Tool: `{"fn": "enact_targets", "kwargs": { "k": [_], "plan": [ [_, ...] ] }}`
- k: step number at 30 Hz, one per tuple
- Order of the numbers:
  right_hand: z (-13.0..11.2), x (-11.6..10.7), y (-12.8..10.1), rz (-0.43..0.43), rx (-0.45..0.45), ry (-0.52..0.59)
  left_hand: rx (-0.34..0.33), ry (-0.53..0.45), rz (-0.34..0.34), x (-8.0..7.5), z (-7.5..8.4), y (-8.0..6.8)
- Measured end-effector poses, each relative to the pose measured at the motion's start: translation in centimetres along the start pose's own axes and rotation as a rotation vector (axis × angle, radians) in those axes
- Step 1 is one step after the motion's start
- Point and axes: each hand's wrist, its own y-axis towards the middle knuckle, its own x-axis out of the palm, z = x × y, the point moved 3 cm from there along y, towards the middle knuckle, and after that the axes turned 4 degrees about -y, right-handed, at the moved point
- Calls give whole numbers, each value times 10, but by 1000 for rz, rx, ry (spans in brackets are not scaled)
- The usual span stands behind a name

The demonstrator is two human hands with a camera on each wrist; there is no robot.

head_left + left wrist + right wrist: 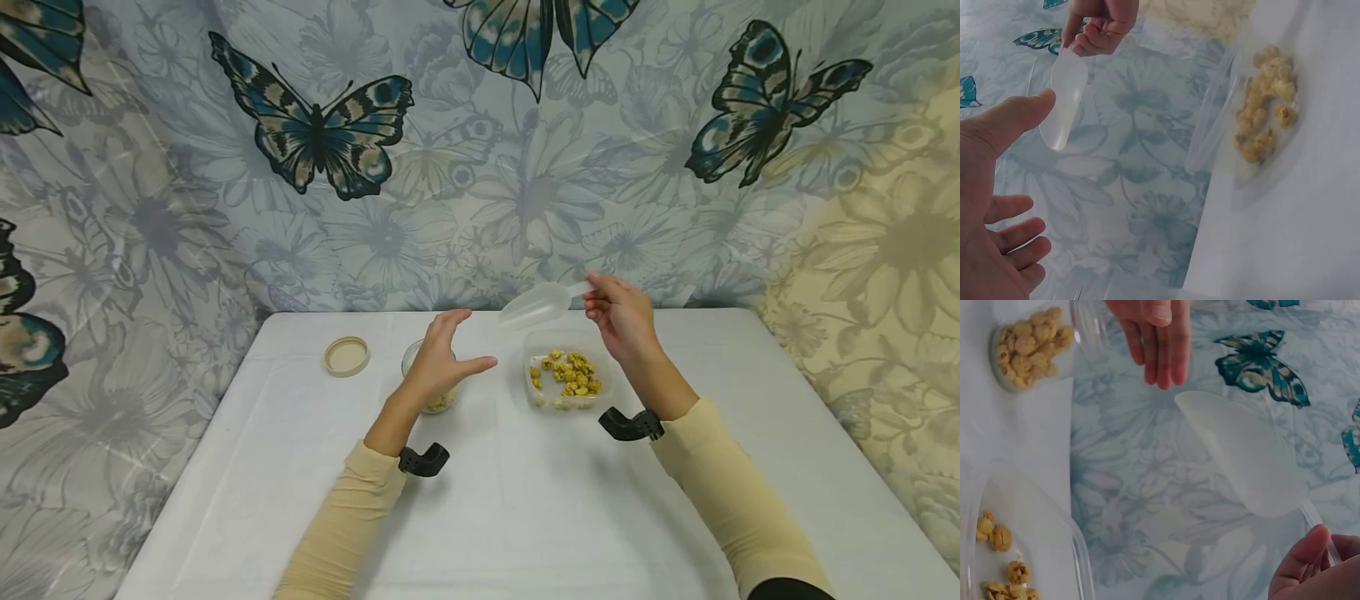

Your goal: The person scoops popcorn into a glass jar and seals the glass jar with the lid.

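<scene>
My right hand pinches the handle of a translucent plastic scoop, held above the back of the table. In the right wrist view the scoop's bowl looks bare. My left hand is raised with thumb and fingers spread, holding nothing, its fingers apart from the scoop tip. Behind that hand stands a clear jar partly filled with caramel popcorn; the head view shows only its edges. Below the scoop and right hand sits a clear square container with more popcorn in it.
A round cream-rimmed lid lies on the white table, left of the jar. Butterfly-patterned cloth hangs behind the table's back edge and along both sides. A black wrist camera is strapped on each arm.
</scene>
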Motion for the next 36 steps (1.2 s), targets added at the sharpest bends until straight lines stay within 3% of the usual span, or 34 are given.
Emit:
{"fn": "enact_targets", "kwargs": {
  "k": [20,36],
  "plan": [
    [-10,-30,2,143,-67,-43,20,25,-76,43,11,10],
    [-8,-44,7,284,-118,-148,-61,12,-148,70,0,12]
  ]
}}
